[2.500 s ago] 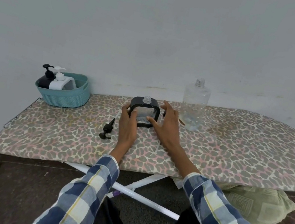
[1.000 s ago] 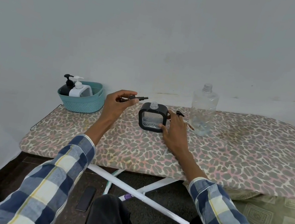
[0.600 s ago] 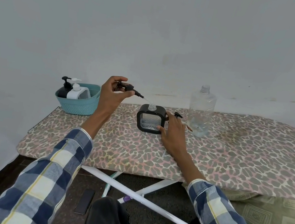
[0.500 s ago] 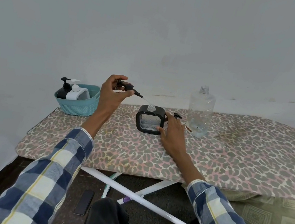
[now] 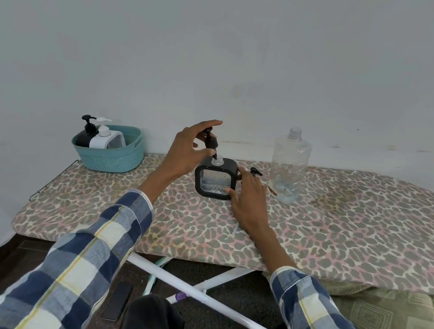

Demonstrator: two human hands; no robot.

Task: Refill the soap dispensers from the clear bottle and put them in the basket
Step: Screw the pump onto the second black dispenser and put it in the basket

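- Two plaid sleeves reach in from six o'clock over the ironing board (image 5: 341, 244), whose legs cross beneath it; a hard lean on the near edge could, I judge, rock everything standing on top.
- Just past board centre, the right hand (image 5: 247, 198) lies with straight fingers spread against the right side and front corner of the square dispenser (image 5: 215, 177), bracing it rather than gripping. If that bracing slackens while the pump is pushed in, the dispenser could tip or skid toward nine o'clock.
- Directly above the dispenser's clear neck, the left hand (image 5: 186, 149) pinches the black pump (image 5: 210, 141), its lower end touching or just entering the opening; I cannot tell how deep. A tilted entry could cross the threads or catch the tube on the rim and spill liquid.
- At two o'clock from the dispenser stands the clear bottle (image 5: 289, 167), uncapped, nearly drained, upright. A right elbow swing could knock it over.
- Another small black pump piece (image 5: 255, 171) lies behind the right hand and could roll off.
- Far at ten o'clock, the teal basket (image 5: 112, 159) already holds a black and a white dispenser, leaving tight room for this one.
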